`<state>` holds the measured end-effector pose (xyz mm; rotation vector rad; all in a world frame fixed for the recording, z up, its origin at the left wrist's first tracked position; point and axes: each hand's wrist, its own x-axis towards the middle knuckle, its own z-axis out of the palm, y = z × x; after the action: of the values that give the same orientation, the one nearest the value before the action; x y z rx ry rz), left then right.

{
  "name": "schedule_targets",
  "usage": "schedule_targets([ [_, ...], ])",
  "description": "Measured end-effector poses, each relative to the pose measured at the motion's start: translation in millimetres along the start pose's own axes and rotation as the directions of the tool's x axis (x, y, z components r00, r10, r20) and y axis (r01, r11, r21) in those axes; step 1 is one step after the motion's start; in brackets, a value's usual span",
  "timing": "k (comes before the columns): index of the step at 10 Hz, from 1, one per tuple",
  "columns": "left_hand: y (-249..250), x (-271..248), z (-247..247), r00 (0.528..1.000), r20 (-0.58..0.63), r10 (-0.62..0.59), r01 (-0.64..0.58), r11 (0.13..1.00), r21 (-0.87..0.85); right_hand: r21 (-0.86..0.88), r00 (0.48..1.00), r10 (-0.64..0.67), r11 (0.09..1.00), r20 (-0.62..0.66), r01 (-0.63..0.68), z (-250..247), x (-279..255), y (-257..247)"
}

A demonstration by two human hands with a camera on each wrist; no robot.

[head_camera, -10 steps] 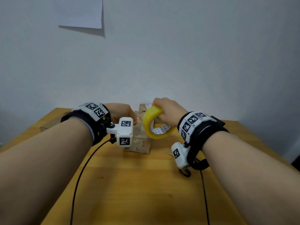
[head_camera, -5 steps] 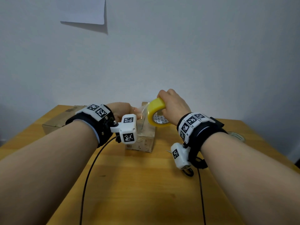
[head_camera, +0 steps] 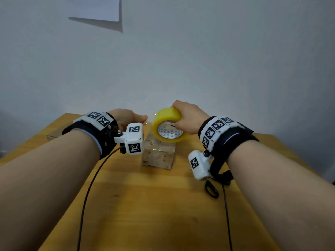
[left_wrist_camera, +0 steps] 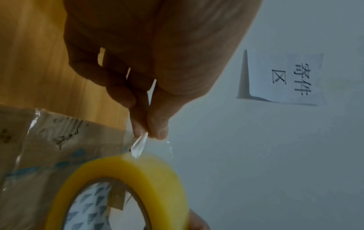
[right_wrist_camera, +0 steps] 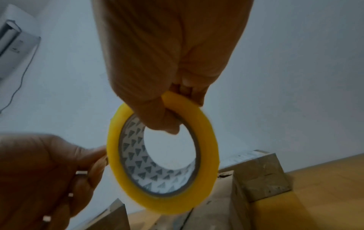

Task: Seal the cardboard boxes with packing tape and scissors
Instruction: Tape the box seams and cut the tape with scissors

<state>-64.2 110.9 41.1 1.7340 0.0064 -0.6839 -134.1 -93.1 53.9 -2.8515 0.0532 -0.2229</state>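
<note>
Roll of tape [head_camera: 167,125]: yellow, see-through wrap on a card core printed with small grey triangles, held on edge in the air just above the small box [head_camera: 158,152]. Box is brown cardboard, upright on the wooden table [head_camera: 145,205], top and front already covered with shiny wrinkled clear tape, some torn paper showing under it.

Right hand [head_camera: 188,117] grips the roll at its upper rim: thumb hooked through the core, other fingers curled over the outer yellow face. Closed tight around it in the right wrist view [right_wrist_camera: 163,121].

Left hand [head_camera: 126,118] sits just left of the roll, fingers bunched, thumb and fingertips [left_wrist_camera: 155,129] pinching the loose clear end of tape [left_wrist_camera: 140,147]. That end runs from the pinch straight to the roll's outer face [left_wrist_camera: 126,174], only a short bit peeled off.

Second flat box [head_camera: 56,134] lies on the table's far left, behind the left wrist. Scissors [head_camera: 211,190]: black handle loop shows under the right wrist, on the table; blades hidden. Sheet of paper [head_camera: 101,8] on the wall above.
</note>
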Motion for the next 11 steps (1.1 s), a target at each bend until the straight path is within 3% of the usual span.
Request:
schedule_targets([
  [1, -2.9, 0.7, -10.0, 1.000, 0.010, -0.012, 0.012, 0.999, -0.050, 0.196, 1.000, 0.029, 0.980, -0.003, -0.028, 6.0, 4.3, -1.1],
  [2, -8.1, 14.8, -17.4, 1.000, -0.008, -0.025, 0.024, 0.993, -0.116, 0.246, 1.000, 0.012, 0.969, 0.025, -0.017, 9.4, 9.4, -6.1],
  [4, -41.1, 69.4, -28.1, 0.997, -0.067, 0.028, -0.035, 0.994, -0.104, 0.072, 0.994, -0.035, 0.997, 0.104, 0.027, -1.3, 22.9, 2.6],
  [6, -46.2, 67.8, -4.2, 0.996, -0.066, -0.061, 0.066, 0.995, 0.073, -0.107, 0.984, -0.016, 0.994, 0.176, 0.035, 3.1, 24.8, 17.8],
  [8, -46.3, 72.0, 2.4, 0.992, -0.016, -0.122, 0.123, 0.974, 0.189, -0.136, 0.971, 0.028, 0.991, 0.237, 0.005, 7.2, 25.3, 22.6],
  [9, -50.2, 82.1, 1.4, 0.991, -0.005, -0.132, 0.131, 0.974, 0.186, -0.147, 0.966, 0.029, 0.989, 0.256, 0.009, 8.4, 28.1, 23.3],
  [11, -64.1, 93.6, -7.3, 0.999, -0.031, 0.013, -0.013, 1.000, 0.009, -0.162, 0.957, 0.049, 0.987, 0.286, -0.002, 7.2, 28.9, 22.5],
])
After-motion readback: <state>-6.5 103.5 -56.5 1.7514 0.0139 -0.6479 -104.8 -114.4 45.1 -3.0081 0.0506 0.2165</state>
